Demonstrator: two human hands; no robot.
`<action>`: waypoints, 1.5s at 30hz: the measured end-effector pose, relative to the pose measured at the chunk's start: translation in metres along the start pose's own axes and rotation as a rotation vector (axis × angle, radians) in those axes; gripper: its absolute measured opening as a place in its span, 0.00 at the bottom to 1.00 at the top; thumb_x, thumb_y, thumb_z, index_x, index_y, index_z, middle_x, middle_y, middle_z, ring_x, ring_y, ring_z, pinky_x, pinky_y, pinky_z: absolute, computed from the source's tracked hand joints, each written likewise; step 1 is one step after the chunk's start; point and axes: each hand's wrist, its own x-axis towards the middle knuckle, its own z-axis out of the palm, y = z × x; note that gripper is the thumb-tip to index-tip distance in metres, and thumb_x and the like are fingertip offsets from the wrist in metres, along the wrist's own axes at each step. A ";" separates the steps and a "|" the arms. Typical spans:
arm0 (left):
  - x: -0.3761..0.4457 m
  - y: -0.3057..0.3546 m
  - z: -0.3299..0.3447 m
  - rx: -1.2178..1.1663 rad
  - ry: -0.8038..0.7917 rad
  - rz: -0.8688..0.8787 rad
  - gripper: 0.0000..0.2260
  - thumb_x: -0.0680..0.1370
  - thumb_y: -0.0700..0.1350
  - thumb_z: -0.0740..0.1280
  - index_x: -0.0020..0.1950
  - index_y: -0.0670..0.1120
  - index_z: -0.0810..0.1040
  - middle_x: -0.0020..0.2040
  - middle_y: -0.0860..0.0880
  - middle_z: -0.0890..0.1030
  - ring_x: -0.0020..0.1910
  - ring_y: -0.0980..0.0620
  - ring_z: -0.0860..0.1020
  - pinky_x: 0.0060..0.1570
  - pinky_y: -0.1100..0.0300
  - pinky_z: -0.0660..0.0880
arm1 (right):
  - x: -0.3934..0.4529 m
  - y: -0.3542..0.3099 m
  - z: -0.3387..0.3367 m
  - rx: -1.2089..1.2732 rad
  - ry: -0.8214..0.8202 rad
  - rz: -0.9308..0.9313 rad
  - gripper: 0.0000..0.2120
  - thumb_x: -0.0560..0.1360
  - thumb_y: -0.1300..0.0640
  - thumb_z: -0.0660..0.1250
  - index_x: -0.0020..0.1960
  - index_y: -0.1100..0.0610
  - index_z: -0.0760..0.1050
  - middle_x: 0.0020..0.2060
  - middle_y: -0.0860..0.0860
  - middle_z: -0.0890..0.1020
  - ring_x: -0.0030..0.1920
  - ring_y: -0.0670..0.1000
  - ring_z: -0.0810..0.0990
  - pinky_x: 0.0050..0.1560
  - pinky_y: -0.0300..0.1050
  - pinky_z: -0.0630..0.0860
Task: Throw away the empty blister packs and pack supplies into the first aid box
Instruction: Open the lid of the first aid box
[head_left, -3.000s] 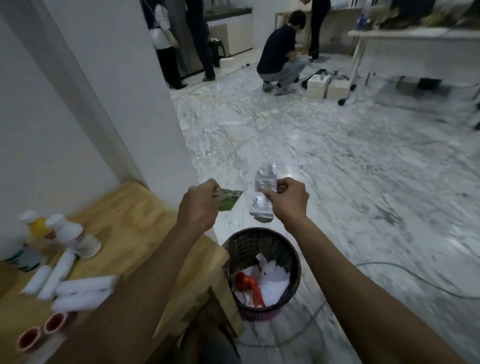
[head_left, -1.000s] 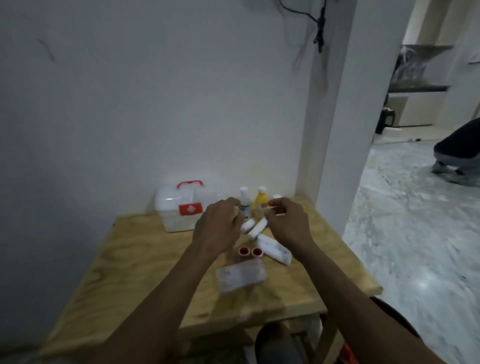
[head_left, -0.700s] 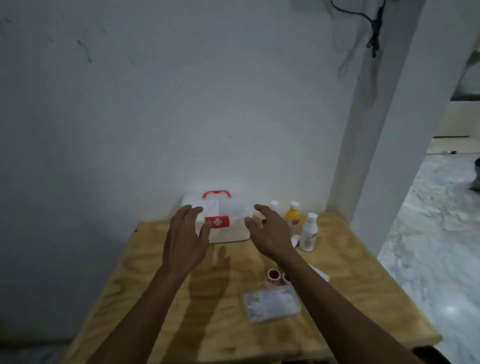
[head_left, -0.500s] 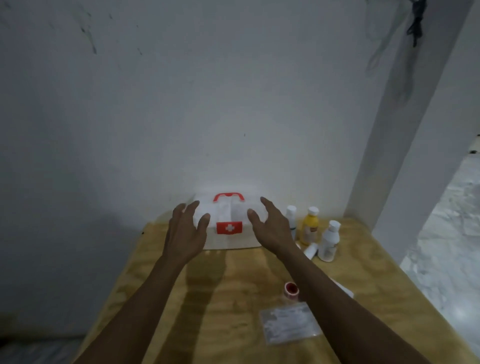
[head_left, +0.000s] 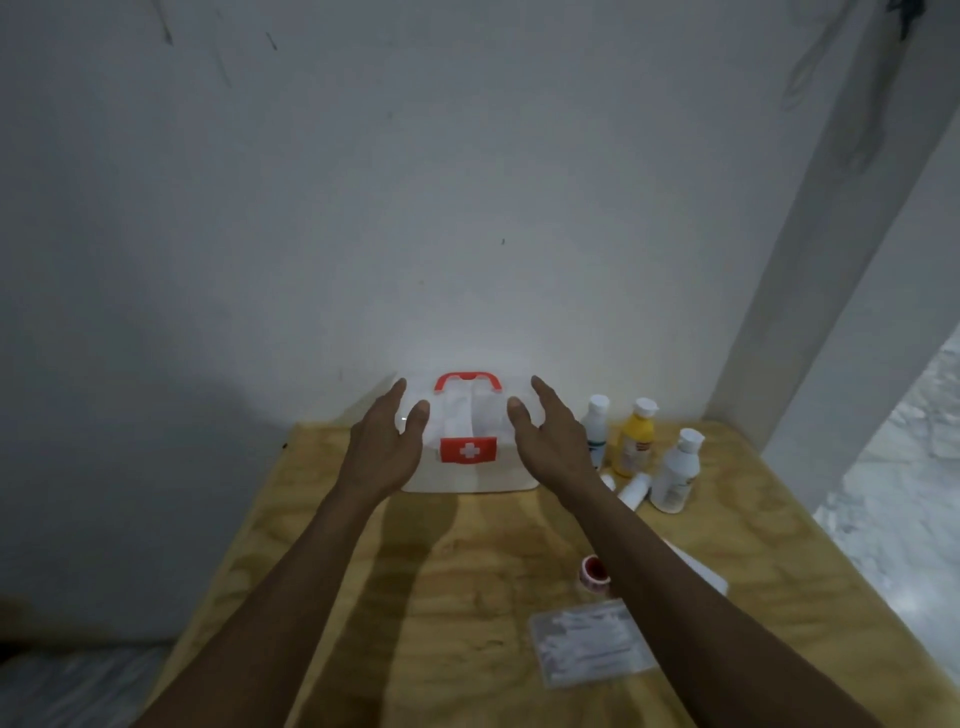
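- A white first aid box (head_left: 470, 467) with a red handle (head_left: 468, 380) and a red cross label (head_left: 468, 450) stands against the wall at the back of a wooden desk (head_left: 457, 561), its lid shut and its contents hidden.
- The box's long side runs parallel to the wall, its label facing the camera.
- The left hand (head_left: 382, 449) and right hand (head_left: 553, 447) flank the box, fingers spread and holding nothing; whether they touch its sides cannot be told.
- Just right of the box stand three upright bottles: a white one (head_left: 595, 428), a yellow one (head_left: 635, 439) and a second white one (head_left: 676, 474) nearer the camera.
- A small white roll (head_left: 635, 491) lies tilted between the box and that nearer bottle.
- In front of the box, partly under the right forearm, sit a small red-rimmed roll (head_left: 595, 572) and a flat white item (head_left: 701, 574).
- Nearest the camera lies a clear packet of cotton swabs (head_left: 587, 644), its long axis slanting across the desk.
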 end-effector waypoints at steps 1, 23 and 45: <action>-0.005 0.001 0.000 -0.004 0.001 0.004 0.26 0.81 0.58 0.55 0.77 0.52 0.59 0.78 0.48 0.61 0.76 0.44 0.63 0.72 0.44 0.63 | -0.004 0.001 -0.001 -0.007 0.001 0.003 0.27 0.81 0.42 0.55 0.78 0.49 0.56 0.78 0.50 0.60 0.77 0.54 0.60 0.74 0.54 0.60; 0.003 0.010 0.010 0.252 -0.048 0.062 0.24 0.81 0.59 0.53 0.77 0.54 0.62 0.81 0.49 0.53 0.79 0.44 0.54 0.75 0.44 0.54 | -0.061 -0.039 0.074 0.903 0.477 0.720 0.26 0.73 0.53 0.73 0.64 0.47 0.61 0.62 0.55 0.75 0.55 0.57 0.78 0.58 0.59 0.79; 0.000 0.005 0.006 0.203 -0.078 0.137 0.25 0.81 0.60 0.52 0.77 0.53 0.62 0.80 0.47 0.54 0.78 0.44 0.55 0.74 0.43 0.55 | -0.055 -0.007 0.015 -0.193 0.175 -0.436 0.11 0.75 0.55 0.71 0.56 0.57 0.81 0.50 0.50 0.83 0.50 0.49 0.78 0.51 0.38 0.75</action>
